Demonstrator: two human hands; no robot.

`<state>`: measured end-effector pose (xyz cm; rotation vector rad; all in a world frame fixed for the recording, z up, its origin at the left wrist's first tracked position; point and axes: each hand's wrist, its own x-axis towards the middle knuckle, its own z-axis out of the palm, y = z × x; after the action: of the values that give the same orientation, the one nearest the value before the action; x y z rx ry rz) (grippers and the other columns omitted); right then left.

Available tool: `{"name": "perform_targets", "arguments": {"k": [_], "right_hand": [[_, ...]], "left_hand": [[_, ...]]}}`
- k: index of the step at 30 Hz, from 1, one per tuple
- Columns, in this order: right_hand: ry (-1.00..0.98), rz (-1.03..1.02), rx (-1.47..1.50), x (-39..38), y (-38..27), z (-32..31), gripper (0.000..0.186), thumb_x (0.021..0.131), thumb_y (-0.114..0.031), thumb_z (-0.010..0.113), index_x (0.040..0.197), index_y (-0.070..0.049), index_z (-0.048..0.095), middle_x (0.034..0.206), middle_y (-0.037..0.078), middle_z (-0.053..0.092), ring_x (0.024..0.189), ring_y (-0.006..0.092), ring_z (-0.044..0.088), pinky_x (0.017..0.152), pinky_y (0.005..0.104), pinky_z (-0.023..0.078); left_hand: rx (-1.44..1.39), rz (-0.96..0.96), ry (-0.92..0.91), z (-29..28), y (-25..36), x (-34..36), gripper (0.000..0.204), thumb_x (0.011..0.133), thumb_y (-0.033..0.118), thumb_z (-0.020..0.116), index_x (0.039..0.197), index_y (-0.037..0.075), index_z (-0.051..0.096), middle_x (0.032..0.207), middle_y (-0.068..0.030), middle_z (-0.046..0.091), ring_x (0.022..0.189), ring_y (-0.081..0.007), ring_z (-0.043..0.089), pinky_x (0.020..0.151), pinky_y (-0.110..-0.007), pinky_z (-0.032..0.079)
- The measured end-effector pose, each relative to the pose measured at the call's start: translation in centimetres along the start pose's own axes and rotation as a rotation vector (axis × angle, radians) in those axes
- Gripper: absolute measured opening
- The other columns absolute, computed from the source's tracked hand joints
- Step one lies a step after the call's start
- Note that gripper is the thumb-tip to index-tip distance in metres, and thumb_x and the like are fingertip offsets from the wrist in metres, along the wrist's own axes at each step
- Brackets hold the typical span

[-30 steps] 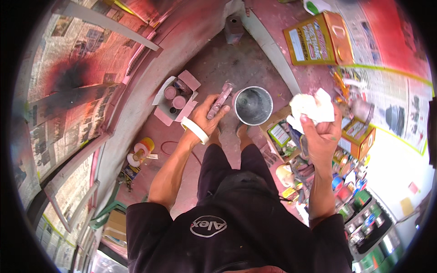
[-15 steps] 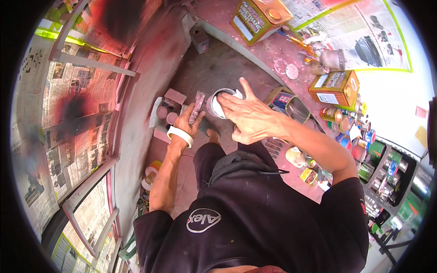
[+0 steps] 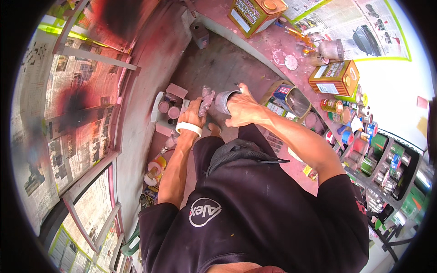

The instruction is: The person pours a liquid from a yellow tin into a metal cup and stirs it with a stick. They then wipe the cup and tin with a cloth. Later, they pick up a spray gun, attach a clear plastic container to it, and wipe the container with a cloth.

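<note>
My left hand (image 3: 195, 113), with a white band at its wrist, is closed around a paint-crusted pinkish spray gun (image 3: 207, 102). A grey metal cup (image 3: 222, 103) lies tipped on its side right next to the gun; whether the two are joined is hard to tell. From the right, my right hand (image 3: 242, 110) reaches into the cup's mouth. Its fingers are hidden inside, so what they hold does not show. Both hands are out in front of my body, above the floor.
A cardboard box (image 3: 158, 109) with pink-stained cans stands by the left wall. Along the right ledge (image 3: 266, 59) are square tins (image 3: 334, 78), another spray gun (image 3: 331, 49) and several small cans. A dark crate (image 3: 403, 179) of cans is further right. Newspaper covers the left windows.
The cup has tipped over so its mouth faces right. My right hand has sunk deeper into it, hiding the fingers and the white material seen earlier. My left hand has shifted slightly right.
</note>
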<state>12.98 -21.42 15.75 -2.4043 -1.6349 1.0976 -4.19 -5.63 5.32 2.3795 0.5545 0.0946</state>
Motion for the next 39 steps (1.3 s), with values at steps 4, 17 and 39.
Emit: {"name": "perform_targets", "arguments": {"k": [4,17,39], "right_hand": [[0.288,-0.09,0.245,-1.6,1.0,1.3,0.041,0.088,-0.042,0.078,0.093,-0.001,0.072,0.09,0.017,0.074,0.099,0.0373,0.071,0.108,0.0683,0.028],[1.196,0.483,0.73,0.6,16.9,-4.9,0.039,0.083,-0.006,0.082,0.113,-0.001,0.059,0.091,0.01,0.072,0.076,0.0163,0.07,0.064,0.034,0.057],[1.281,0.124,0.835,9.9,25.9,-12.9,0.12,0.067,-0.024,0.104,0.15,0.011,0.026,0.142,0.022,0.049,0.129,0.0286,0.053,0.113,0.0398,0.042]], "left_hand": [[-0.062,-0.055,-0.007,0.8,-0.6,0.2,0.048,0.096,0.026,0.067,0.141,0.01,0.059,0.133,-0.0193,0.067,0.114,-0.0449,0.067,0.094,-0.052,0.056],[-0.482,-0.39,0.311,2.9,-5.6,2.7,0.031,0.101,0.031,0.074,0.101,0.002,0.066,0.079,-0.0121,0.064,0.072,-0.0196,0.056,0.07,-0.039,0.049],[-0.509,-0.41,0.315,3.1,0.4,3.7,0.032,0.099,0.018,0.073,0.127,0.003,0.068,0.1,-0.015,0.071,0.091,-0.0213,0.064,0.085,-0.037,0.052]]}}
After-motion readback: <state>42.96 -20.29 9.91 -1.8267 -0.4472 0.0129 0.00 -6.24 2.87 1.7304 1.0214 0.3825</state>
